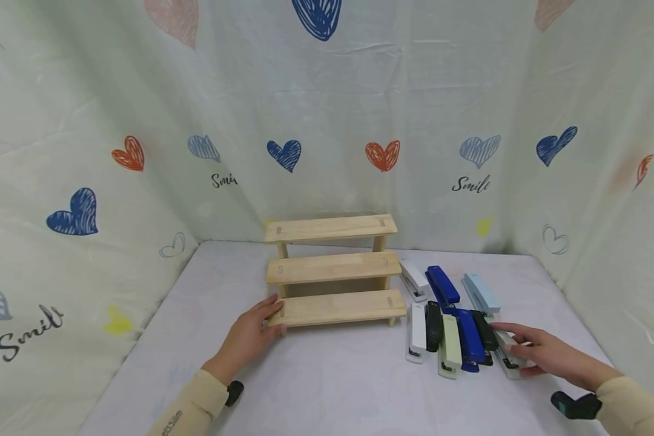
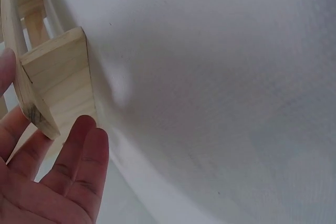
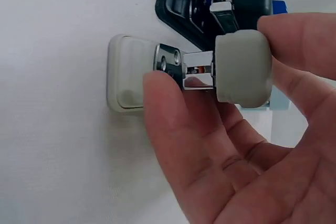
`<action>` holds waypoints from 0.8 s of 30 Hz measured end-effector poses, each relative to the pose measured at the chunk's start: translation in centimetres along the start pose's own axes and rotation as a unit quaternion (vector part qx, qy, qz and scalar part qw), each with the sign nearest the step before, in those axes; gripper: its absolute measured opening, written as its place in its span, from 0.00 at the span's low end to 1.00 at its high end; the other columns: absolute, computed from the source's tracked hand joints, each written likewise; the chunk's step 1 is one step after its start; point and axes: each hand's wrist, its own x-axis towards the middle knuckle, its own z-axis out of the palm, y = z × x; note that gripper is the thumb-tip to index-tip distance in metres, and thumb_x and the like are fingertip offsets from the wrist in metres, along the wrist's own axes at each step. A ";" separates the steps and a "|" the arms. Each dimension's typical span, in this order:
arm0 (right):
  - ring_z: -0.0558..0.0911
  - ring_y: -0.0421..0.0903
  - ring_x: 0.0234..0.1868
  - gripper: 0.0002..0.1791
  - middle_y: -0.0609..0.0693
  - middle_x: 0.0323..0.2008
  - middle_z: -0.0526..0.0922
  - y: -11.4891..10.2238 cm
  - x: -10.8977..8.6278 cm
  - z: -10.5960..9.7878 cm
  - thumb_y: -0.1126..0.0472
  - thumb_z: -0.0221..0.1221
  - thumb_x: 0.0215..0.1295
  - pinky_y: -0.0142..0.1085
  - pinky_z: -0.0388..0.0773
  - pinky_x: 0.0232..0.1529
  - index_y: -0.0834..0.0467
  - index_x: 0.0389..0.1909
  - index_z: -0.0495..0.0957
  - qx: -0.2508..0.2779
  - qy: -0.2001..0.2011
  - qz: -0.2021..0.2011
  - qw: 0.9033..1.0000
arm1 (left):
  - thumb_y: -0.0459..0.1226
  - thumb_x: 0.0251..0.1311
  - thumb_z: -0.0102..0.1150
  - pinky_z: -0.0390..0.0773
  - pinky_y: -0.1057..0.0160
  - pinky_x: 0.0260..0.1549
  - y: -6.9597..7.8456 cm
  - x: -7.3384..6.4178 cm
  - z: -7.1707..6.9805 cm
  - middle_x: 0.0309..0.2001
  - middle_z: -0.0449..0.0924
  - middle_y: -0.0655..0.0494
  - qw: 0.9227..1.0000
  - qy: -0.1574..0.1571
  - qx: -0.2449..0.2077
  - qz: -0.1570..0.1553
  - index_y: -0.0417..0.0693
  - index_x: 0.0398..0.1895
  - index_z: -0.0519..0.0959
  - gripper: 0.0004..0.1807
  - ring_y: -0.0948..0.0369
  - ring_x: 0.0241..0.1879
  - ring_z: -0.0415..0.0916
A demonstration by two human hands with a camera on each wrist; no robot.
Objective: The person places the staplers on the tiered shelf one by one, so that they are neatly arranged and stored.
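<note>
A three-step wooden stand (image 1: pixel 332 267) is at the middle of the table. My left hand (image 1: pixel 253 330) holds the left end of its lowest board (image 2: pixel 39 108) between thumb and fingers, with two fingers reaching out beside it. On the right, my right hand (image 1: pixel 550 357) grips a grey stapler (image 3: pixel 244 69), which stands on the cloth at the near right end of a group of staplers. Thumb and fingers lie on opposite sides of it. Right beside it is a black stapler (image 1: pixel 485 332), then a blue stapler (image 1: pixel 470 336) and a light green stapler (image 1: pixel 451 345).
Further staplers crowd there: a white stapler (image 1: pixel 416 330), another black stapler (image 1: pixel 434 327), a far blue stapler (image 1: pixel 442 286), a light blue stapler (image 1: pixel 481 292) and a far white stapler (image 1: pixel 413 278) near the stand. A heart-printed curtain (image 1: pixel 338 109) encloses the white-covered table (image 1: pixel 332 381).
</note>
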 end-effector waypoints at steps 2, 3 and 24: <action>0.72 0.65 0.54 0.35 0.80 0.63 0.55 0.1 -0.1 -0.2 0.57 0.58 0.73 0.54 0.81 0.45 0.63 0.75 0.57 0.012 -0.007 0.004 1.000 | 0.38 0.59 0.71 0.73 0.46 0.56 0.0 0.0 0.0 0.70 0.67 0.44 1.000 -0.005 0.001 -0.004 0.39 0.65 0.75 0.31 0.46 0.62 0.72; 0.72 0.64 0.54 0.34 0.80 0.63 0.55 0.2 -0.1 -0.3 0.57 0.58 0.73 0.54 0.81 0.45 0.63 0.74 0.58 0.016 -0.009 0.006 1.000 | 0.38 0.59 0.71 0.72 0.46 0.57 0.0 0.0 0.0 0.70 0.67 0.45 1.000 -0.007 0.002 -0.005 0.39 0.66 0.75 0.31 0.46 0.62 0.72; 0.76 0.53 0.49 0.33 0.78 0.68 0.51 1.3 0.1 -0.4 0.63 0.57 0.72 0.49 0.80 0.50 0.64 0.74 0.57 0.142 -0.013 0.021 0.990 | 0.38 0.61 0.70 0.75 0.47 0.54 -0.1 -0.1 -0.3 0.71 0.66 0.45 1.000 -0.016 0.000 -0.004 0.39 0.66 0.75 0.30 0.47 0.58 0.76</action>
